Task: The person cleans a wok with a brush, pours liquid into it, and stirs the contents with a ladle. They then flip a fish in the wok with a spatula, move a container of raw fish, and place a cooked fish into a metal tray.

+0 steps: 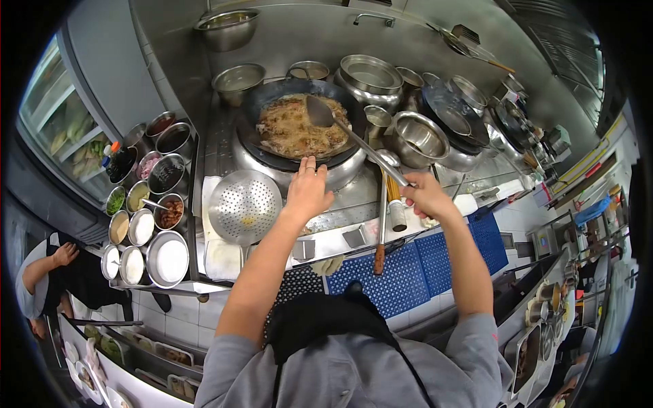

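A large dark wok point(248, 109) sits on the stove, full of bubbling brown oil with pieces of food point(289, 126) in it. My right hand point(428, 196) is closed round the end of a long-handled wok spatula point(367, 151), whose broad dark head rests over the food. At the wok's front rim, my left hand point(309, 189) lies palm down with fingers stretched out and nothing in it. A perforated metal strainer point(245, 207) is just left of that hand. Beside my right hand is a bundle of thin sticks point(394, 190) with a pale cylindrical end.
Seasoning tubs point(168, 258) crowd the left side. Steel pots point(371, 73) and a steel bowl point(420, 136) stand behind and right of the wok. A second wok point(445, 112) is farther right. Another person point(51, 272) stands at far left. Blue mats point(388, 275) cover the floor.
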Demonstrator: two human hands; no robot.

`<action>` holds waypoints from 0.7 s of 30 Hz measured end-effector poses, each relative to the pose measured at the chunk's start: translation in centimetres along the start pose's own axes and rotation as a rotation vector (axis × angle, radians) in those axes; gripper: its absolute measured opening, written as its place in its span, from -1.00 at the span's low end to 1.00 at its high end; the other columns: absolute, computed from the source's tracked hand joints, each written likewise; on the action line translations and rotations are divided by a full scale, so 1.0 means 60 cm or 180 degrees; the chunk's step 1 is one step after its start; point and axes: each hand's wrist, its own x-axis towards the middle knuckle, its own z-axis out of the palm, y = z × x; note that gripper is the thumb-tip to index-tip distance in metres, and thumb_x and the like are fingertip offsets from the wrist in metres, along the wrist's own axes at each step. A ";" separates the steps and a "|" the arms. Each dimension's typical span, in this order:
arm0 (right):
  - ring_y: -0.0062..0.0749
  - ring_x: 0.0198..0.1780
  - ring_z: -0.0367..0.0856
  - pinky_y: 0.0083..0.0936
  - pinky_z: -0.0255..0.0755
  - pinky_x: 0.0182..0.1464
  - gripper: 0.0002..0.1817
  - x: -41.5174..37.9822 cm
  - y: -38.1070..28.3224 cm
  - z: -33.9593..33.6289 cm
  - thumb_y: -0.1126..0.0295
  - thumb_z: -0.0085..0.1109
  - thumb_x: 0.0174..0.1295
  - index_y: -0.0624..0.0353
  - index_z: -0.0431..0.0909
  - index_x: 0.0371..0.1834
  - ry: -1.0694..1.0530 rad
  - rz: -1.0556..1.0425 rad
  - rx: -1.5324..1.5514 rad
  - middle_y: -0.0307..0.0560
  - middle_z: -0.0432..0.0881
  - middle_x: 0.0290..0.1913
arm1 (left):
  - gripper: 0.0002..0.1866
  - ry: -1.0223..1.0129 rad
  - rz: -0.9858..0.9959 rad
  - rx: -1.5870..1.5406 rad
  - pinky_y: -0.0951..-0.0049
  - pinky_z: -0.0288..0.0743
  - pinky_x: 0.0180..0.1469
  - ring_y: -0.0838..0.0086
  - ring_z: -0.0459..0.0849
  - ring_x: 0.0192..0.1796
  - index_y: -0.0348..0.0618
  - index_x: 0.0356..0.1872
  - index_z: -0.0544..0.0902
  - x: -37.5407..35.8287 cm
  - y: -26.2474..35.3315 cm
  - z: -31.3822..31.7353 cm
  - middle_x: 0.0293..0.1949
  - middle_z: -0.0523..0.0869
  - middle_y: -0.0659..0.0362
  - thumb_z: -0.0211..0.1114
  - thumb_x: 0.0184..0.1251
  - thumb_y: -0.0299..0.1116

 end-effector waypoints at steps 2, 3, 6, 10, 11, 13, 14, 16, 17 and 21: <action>-0.52 -0.68 0.48 -0.48 0.36 -0.70 -0.73 -0.002 0.024 0.041 0.42 0.10 0.19 0.33 0.57 -0.10 0.0184 0.0027 0.0375 -0.17 0.51 -0.59 | -0.33 -0.0032 0.0028 0.0069 -0.01 0.26 0.39 -0.15 0.21 0.48 -0.36 0.20 0.50 0.001 -0.002 0.003 0.37 0.29 -0.36 0.42 0.04 -0.23; -0.39 -0.66 0.55 -0.39 0.44 -0.63 -0.66 0.013 0.052 0.066 0.47 0.02 0.13 0.37 0.53 -0.03 0.0130 -0.0283 0.0467 -0.06 0.56 -0.55 | -0.34 -0.0044 0.0033 0.0088 -0.01 0.27 0.39 -0.16 0.21 0.47 -0.36 0.18 0.51 0.002 0.001 0.000 0.36 0.30 -0.37 0.42 0.04 -0.22; -0.17 -0.58 0.65 -0.27 0.52 -0.49 -0.67 0.038 0.058 0.124 0.48 0.00 0.13 0.40 0.49 -0.04 0.0270 -0.0193 0.0210 0.16 0.62 -0.49 | -0.37 -0.0111 0.0059 0.0180 -0.01 0.28 0.38 -0.18 0.22 0.47 -0.36 0.13 0.55 0.003 0.009 -0.007 0.35 0.31 -0.38 0.41 0.04 -0.19; 0.02 -0.50 0.70 -0.16 0.55 -0.35 -0.69 0.072 0.057 0.171 0.51 -0.05 0.11 0.44 0.46 -0.08 0.0619 -0.0338 -0.0426 0.34 0.63 -0.44 | -0.41 -0.0167 0.0107 0.0278 0.00 0.28 0.37 -0.18 0.22 0.46 -0.36 0.06 0.60 0.007 0.007 -0.009 0.34 0.32 -0.39 0.41 0.03 -0.17; 0.03 -0.49 0.70 -0.15 0.55 -0.34 -0.70 0.078 0.044 0.177 0.52 -0.05 0.10 0.44 0.46 -0.10 0.0810 -0.0534 -0.0691 0.35 0.63 -0.45 | -0.42 -0.0181 0.0125 0.0279 0.00 0.29 0.37 -0.18 0.22 0.46 -0.36 0.05 0.61 0.006 0.006 -0.011 0.34 0.33 -0.39 0.41 0.03 -0.16; 0.00 -0.51 0.70 -0.16 0.55 -0.36 -0.70 0.091 0.012 0.175 0.52 -0.03 0.08 0.44 0.49 -0.13 0.0642 -0.0181 -0.0474 0.31 0.63 -0.50 | -0.42 -0.0164 0.0130 0.0277 -0.01 0.28 0.37 -0.19 0.24 0.45 -0.33 0.04 0.63 0.008 0.004 -0.010 0.33 0.33 -0.39 0.42 0.01 -0.15; -0.08 -0.56 0.67 -0.20 0.51 -0.43 -0.69 0.105 0.004 0.174 0.53 -0.02 0.07 0.44 0.50 -0.12 0.0646 -0.0102 -0.0346 0.25 0.61 -0.54 | -0.42 -0.0155 0.0134 0.0277 -0.01 0.28 0.37 -0.19 0.26 0.44 -0.31 0.04 0.64 0.008 0.003 -0.009 0.33 0.34 -0.39 0.43 0.00 -0.14; -0.24 -0.65 0.60 -0.27 0.42 -0.57 -0.68 0.144 -0.005 0.176 0.55 -0.01 0.05 0.45 0.53 -0.11 0.0647 0.0040 -0.0103 0.12 0.58 -0.61 | -0.42 -0.0132 0.0125 0.0268 0.00 0.27 0.38 -0.18 0.25 0.44 -0.29 0.04 0.65 0.007 0.003 -0.008 0.34 0.33 -0.38 0.43 -0.01 -0.14; -0.26 -0.67 0.57 -0.28 0.39 -0.62 -0.73 0.172 -0.003 0.175 0.58 -0.04 0.04 0.45 0.58 -0.21 0.0553 0.0019 -0.0029 0.08 0.57 -0.62 | -0.43 -0.0123 0.0114 0.0265 0.00 0.26 0.39 -0.17 0.25 0.44 -0.29 0.03 0.65 0.006 0.003 -0.009 0.34 0.33 -0.38 0.43 -0.01 -0.14; -0.14 -0.63 0.64 -0.25 0.49 -0.51 -0.76 0.224 -0.023 0.165 0.51 0.01 0.04 0.42 0.62 -0.31 0.0482 -0.0113 0.0027 0.17 0.62 -0.60 | -0.45 -0.0204 0.0107 0.0258 0.01 0.23 0.40 -0.14 0.25 0.45 -0.30 0.00 0.66 0.004 0.008 -0.024 0.35 0.33 -0.36 0.43 -0.01 -0.15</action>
